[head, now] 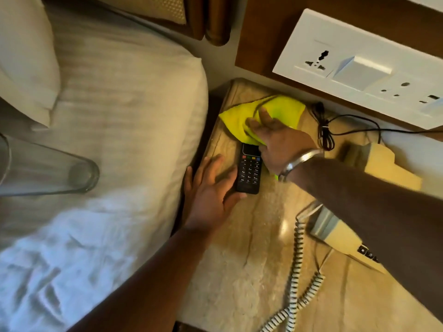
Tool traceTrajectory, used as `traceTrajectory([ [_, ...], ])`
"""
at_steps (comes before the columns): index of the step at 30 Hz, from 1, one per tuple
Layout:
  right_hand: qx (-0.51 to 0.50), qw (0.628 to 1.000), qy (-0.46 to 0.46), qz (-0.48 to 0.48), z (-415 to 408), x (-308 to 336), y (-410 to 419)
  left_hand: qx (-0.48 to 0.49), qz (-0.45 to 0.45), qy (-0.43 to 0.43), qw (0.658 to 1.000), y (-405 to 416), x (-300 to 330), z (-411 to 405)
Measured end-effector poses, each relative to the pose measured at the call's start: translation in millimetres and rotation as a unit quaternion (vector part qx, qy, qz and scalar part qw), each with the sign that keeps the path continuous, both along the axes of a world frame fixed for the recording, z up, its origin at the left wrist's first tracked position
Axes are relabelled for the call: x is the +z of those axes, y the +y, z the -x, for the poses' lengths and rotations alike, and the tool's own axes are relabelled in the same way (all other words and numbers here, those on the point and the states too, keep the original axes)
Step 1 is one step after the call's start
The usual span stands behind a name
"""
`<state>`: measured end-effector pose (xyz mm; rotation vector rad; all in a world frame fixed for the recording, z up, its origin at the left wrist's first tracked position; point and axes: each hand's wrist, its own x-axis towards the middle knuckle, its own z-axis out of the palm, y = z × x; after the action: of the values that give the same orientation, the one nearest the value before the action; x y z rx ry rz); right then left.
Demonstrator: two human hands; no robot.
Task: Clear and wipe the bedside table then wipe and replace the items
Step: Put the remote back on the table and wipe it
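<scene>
We are pressing a soft, bright yellow cleaning cloth (261, 116) onto the beige marble tabletop (251, 248) at twelve o'clock, our right hand (278, 142) bunching it, grip closed on the fabric. It is looking limp and light, best gathered by a fold. Our left hand (211, 188) is lying open beside the slim black plastic remote control (249, 173), thumb touching its near end; that is seeming rigid, light, and probably slick, so we are favouring its long sides.

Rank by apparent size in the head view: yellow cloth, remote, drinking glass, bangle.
1. drinking glass, though it lies nearer the camera, inflating it
2. yellow cloth, partly under the right hand
3. remote
4. bangle
</scene>
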<state>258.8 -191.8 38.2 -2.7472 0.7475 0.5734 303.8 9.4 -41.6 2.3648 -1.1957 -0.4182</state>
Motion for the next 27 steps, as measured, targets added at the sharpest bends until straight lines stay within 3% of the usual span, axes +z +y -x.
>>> traceTrajectory([
  [2, 0.015, 1.000, 0.006, 0.008, 23.5, -1.9, 18.4, 0.000, 0.013, -0.013, 1.000, 0.6, -2.1, -0.6],
  [5, 0.092, 0.992, -0.078, 0.021, 62.3, -5.5, 48.1, -0.003, 0.013, -0.029, 0.999, 0.9, -3.0, -1.9],
  [9, 0.139, 0.983, -0.115, 0.037, 74.3, -11.2, 46.1, 0.000, 0.010, -0.024, 1.000, 0.3, -3.5, -1.5],
  [14, -0.001, 0.972, -0.228, 0.050, 31.6, 21.6, 3.9, 0.040, 0.025, 0.005, 0.999, -3.6, -2.5, -2.4],
  [17, -0.059, 0.973, -0.205, 0.092, -2.5, 23.4, -9.7, 0.032, -0.016, -0.001, 0.999, -5.6, 1.7, 0.0],
  [20, -0.069, 0.986, -0.136, 0.066, -22.3, 12.9, -16.2, 0.071, -0.031, -0.019, 0.997, -13.9, 4.7, 6.3],
  [27, -0.054, 0.984, -0.158, 0.054, -15.3, 5.0, -25.7, 0.196, 0.001, -0.029, 0.980, -50.8, 10.0, 35.8],
])
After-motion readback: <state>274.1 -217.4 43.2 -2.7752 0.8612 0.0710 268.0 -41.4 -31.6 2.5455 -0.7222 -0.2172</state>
